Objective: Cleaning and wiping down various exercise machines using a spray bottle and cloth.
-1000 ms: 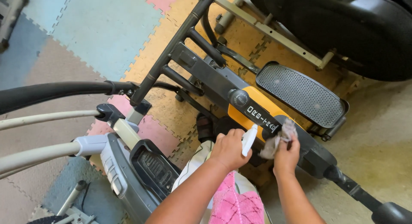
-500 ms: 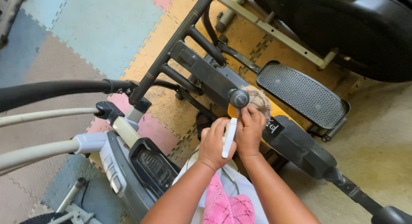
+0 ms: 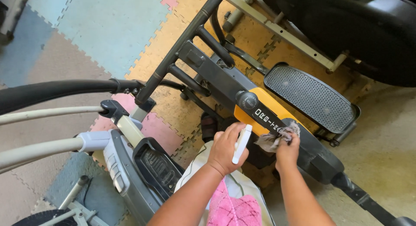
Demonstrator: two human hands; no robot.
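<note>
A grey rag (image 3: 274, 139) is pinched in the right hand (image 3: 287, 151), the fingers closed over its rear while its frayed front is pressed against the dark arm (image 3: 318, 154) of an elliptical trainer, just below the orange panel (image 3: 269, 107). A small white bottle (image 3: 241, 143) is gripped upright in the left hand (image 3: 225, 149), the fingers wrapped round its body; what sort of cap it carries cannot be told.

The rag is judged soft, light and limp: it will bunch and fold rather than hold a shape, so it is best taken in a wad at its middle, with loose ends kept clear of the joint. The bottle is judged light, stiff and smooth, perhaps slippery if wet, and is best held round its middle.

The two hands are seen side by side, near but apart, the bottle to the left of the rag. The knob (image 3: 247, 100) lies just above both, and the ribbed pedal (image 3: 310, 96) lies up and to the right of the rag. Foam mats (image 3: 108, 31) are laid under the frame
</note>
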